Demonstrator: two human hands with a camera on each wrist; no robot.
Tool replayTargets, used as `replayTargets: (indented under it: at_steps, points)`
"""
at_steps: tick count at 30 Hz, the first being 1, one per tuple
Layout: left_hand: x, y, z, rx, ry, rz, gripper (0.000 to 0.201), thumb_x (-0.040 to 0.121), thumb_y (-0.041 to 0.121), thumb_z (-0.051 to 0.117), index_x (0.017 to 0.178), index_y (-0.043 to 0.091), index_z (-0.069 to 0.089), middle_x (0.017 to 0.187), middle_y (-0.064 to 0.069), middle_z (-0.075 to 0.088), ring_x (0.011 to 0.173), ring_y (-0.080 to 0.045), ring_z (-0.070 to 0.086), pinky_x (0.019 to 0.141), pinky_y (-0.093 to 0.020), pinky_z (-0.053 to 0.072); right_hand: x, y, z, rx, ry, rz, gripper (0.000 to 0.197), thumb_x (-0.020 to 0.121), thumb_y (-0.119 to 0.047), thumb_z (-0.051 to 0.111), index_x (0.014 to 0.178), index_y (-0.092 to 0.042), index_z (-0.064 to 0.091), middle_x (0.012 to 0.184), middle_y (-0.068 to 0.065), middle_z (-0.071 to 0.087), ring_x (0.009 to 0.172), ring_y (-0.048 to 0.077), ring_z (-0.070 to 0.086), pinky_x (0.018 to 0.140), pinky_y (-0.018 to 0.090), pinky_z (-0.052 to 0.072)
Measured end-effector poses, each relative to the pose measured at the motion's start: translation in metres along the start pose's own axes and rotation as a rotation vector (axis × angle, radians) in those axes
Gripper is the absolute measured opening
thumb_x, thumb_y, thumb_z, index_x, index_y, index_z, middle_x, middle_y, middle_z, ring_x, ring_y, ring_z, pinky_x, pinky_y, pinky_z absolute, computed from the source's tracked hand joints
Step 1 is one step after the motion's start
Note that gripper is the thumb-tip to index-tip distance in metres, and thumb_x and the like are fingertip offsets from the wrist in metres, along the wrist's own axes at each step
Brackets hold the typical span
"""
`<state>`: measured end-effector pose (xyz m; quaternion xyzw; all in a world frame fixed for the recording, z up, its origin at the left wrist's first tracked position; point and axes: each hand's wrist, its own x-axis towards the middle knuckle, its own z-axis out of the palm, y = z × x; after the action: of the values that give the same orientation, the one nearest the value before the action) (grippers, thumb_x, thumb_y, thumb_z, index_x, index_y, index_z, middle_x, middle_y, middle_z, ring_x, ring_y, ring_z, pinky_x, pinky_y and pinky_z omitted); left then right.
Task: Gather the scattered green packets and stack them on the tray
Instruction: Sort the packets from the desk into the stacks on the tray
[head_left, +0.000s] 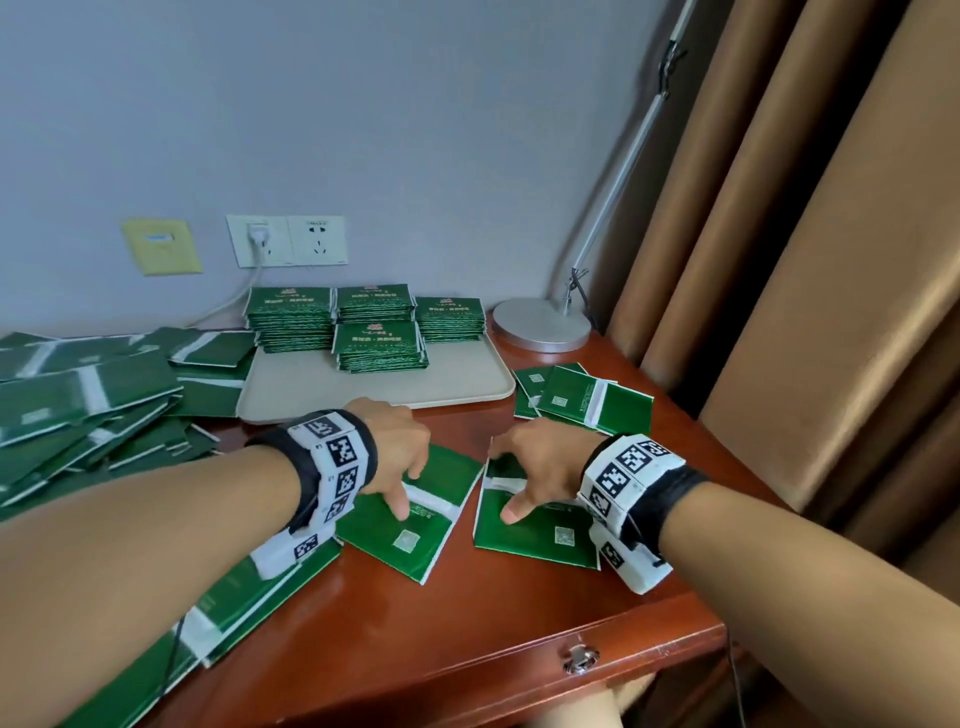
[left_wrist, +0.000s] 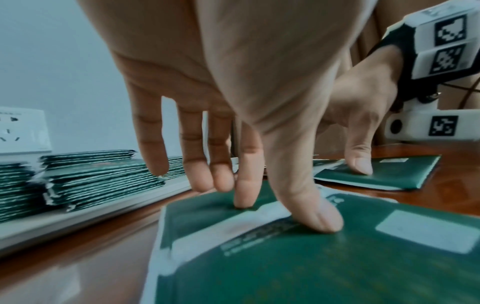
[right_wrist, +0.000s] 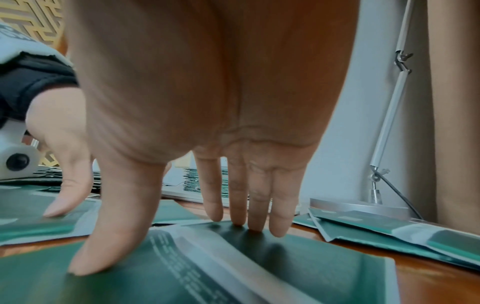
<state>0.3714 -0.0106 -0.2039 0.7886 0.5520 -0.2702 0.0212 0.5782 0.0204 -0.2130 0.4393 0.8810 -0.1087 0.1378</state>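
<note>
The tray (head_left: 374, 387) sits at the back of the desk (head_left: 498, 613) against the wall, carrying four stacks of packets (head_left: 382, 345) along its far side. A loose heap of packets (head_left: 88, 405) lies to its left, a lamp base (head_left: 540, 325) to its right, with a few packets (head_left: 582, 397) just before that base. Nearer the front edge, the left hand (head_left: 395, 452) rests on one packet (head_left: 410, 514) and the right hand (head_left: 540, 465) on another (head_left: 540, 525) beside it.

Packet print (left_wrist: 262, 234) is blurred; the loose pile (head_left: 78, 405) and lamp arm (head_left: 623, 171) run off-frame.
</note>
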Motion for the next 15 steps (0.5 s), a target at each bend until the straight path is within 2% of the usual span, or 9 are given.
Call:
replayTargets:
  at_steps: [2, 4, 7, 9, 11, 13, 15]
  points:
    - [0.002, -0.008, 0.008, -0.007, 0.031, -0.015, 0.055, 0.073, 0.075, 0.066, 0.081, 0.021, 0.071, 0.102, 0.005, 0.063, 0.096, -0.018, 0.059, 0.075, -0.034, 0.054, 0.006, -0.004, 0.001, 0.002, 0.001, -0.009, 0.084, 0.071, -0.050, 0.085, 0.141, -0.018, 0.052, 0.131, 0.007, 0.063, 0.119, 0.029, 0.059, 0.104, 0.042, 0.046]
    - [0.003, -0.011, 0.014, -0.064, 0.074, -0.043, 0.060, 0.077, 0.074, 0.063, 0.064, 0.015, 0.065, 0.098, 0.002, 0.064, 0.093, -0.020, 0.062, 0.074, -0.039, 0.056, 0.014, -0.008, 0.003, 0.009, 0.007, -0.021, 0.087, 0.071, -0.051, 0.084, 0.143, -0.019, 0.049, 0.135, 0.007, 0.061, 0.122, 0.029, 0.057, 0.107, 0.042, 0.044]
    - [0.005, -0.013, 0.013, -0.144, 0.081, -0.074, 0.055, 0.084, 0.061, 0.067, 0.056, 0.016, 0.052, 0.080, -0.001, 0.059, 0.084, -0.023, 0.062, 0.072, -0.035, 0.054, 0.023, -0.011, 0.002, 0.026, -0.004, -0.055, 0.079, 0.077, -0.047, 0.081, 0.145, -0.020, 0.049, 0.144, 0.003, 0.055, 0.130, 0.027, 0.052, 0.112, 0.043, 0.038]
    - [0.005, -0.015, 0.009, -0.167, 0.054, -0.100, 0.044, 0.085, 0.051, 0.071, 0.058, 0.022, 0.053, 0.074, 0.007, 0.050, 0.083, -0.021, 0.062, 0.074, -0.033, 0.053, 0.028, -0.009, -0.002, 0.042, -0.019, -0.077, 0.064, 0.086, -0.035, 0.076, 0.143, -0.020, 0.052, 0.151, -0.002, 0.048, 0.138, 0.023, 0.044, 0.119, 0.042, 0.028]
    - [0.007, -0.021, 0.009, -0.174, 0.037, -0.110, 0.034, 0.082, 0.050, 0.075, 0.065, 0.027, 0.057, 0.081, 0.010, 0.051, 0.089, -0.019, 0.062, 0.078, -0.034, 0.054, 0.034, -0.004, -0.007, 0.053, -0.017, -0.103, 0.055, 0.087, -0.020, 0.075, 0.139, -0.021, 0.058, 0.151, -0.004, 0.047, 0.140, 0.020, 0.042, 0.120, 0.036, 0.023]
    - [0.010, -0.028, 0.012, -0.186, 0.046, -0.107, 0.029, 0.078, 0.053, 0.077, 0.086, 0.030, 0.061, 0.097, 0.008, 0.056, 0.095, -0.019, 0.061, 0.079, -0.033, 0.051, 0.040, -0.001, -0.011, 0.054, -0.014, -0.113, 0.056, 0.082, -0.011, 0.079, 0.134, -0.021, 0.063, 0.148, -0.003, 0.051, 0.137, 0.020, 0.045, 0.115, 0.028, 0.024]
    - [0.013, -0.034, 0.015, -0.190, 0.036, -0.092, 0.050, 0.078, 0.053, 0.077, 0.117, 0.030, 0.056, 0.116, 0.003, 0.057, 0.104, -0.020, 0.058, 0.082, -0.033, 0.048, 0.046, 0.000, -0.013, 0.057, -0.006, -0.116, 0.059, 0.076, -0.009, 0.084, 0.131, -0.020, 0.065, 0.143, 0.000, 0.055, 0.132, 0.021, 0.049, 0.108, 0.023, 0.028]
